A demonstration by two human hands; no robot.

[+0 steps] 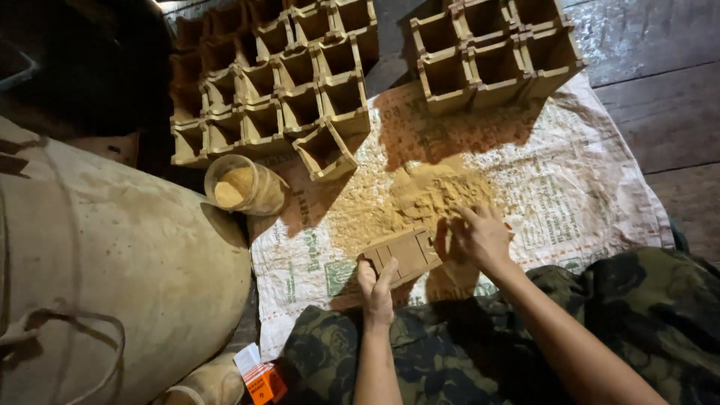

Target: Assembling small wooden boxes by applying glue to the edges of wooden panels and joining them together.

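On the printed sack (pixel 570 195), left hand (pixel 376 291) grips a brown tray (pixel 405 253); right hand (pixel 480 236), grip open, touches sawdust (pixel 427 196) near a jar (pixel 244 186).

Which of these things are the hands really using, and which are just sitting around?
In use:
left hand gripping the flat brown tray
right hand in the sawdust pile
printed sack underneath

Lying about:
stacked square pots
jar of sawdust
big pale sack
orange box

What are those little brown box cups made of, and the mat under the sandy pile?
The box cups look like matte brown pressed fibre or cardboard: dull, thin, flat walls. It could be moulded pulp. The mat looks like a woven plastic sack: whitish, printed, slightly crinkled. The sandy pile looks like fine, dry tan powder.
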